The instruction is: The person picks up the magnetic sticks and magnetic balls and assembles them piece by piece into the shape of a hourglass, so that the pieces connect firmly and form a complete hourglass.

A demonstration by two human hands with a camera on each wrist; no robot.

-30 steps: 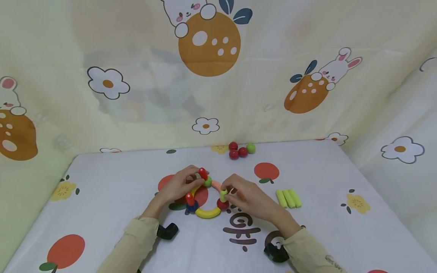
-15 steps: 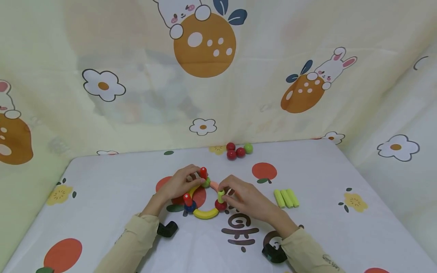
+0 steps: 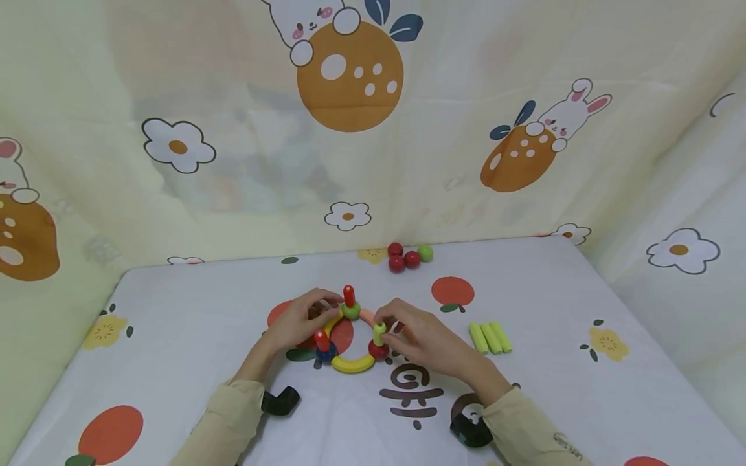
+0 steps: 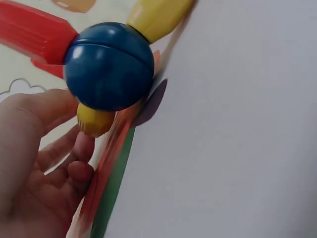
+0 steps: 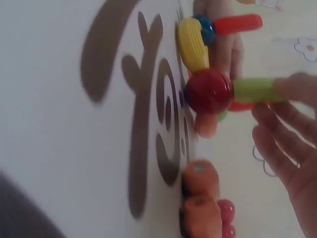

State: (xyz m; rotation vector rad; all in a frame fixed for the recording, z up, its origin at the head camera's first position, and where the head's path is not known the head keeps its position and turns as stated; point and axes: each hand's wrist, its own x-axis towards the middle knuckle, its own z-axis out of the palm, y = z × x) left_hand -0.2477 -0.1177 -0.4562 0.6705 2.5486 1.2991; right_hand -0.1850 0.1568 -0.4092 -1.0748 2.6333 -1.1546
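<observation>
Tabletop [image 3: 192, 317]: white, fruit-printed cloth. On it: ring of balls and curved rods [image 3: 353, 365]; three green sticks [image 3: 490, 338], right; four loose balls [image 3: 412, 260], far edge.

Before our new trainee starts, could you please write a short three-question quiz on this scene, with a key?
1. What does the person's right hand pinch?
2. True or false: the pinched piece stands on a dark-blue round ball.
3. How many loose round balls lie near the far edge of the white printed tabletop?

Key:
1. A light-green cylindrical stick.
2. False; it stands on a glossy red ball.
3. Four: three red, one green.
</observation>
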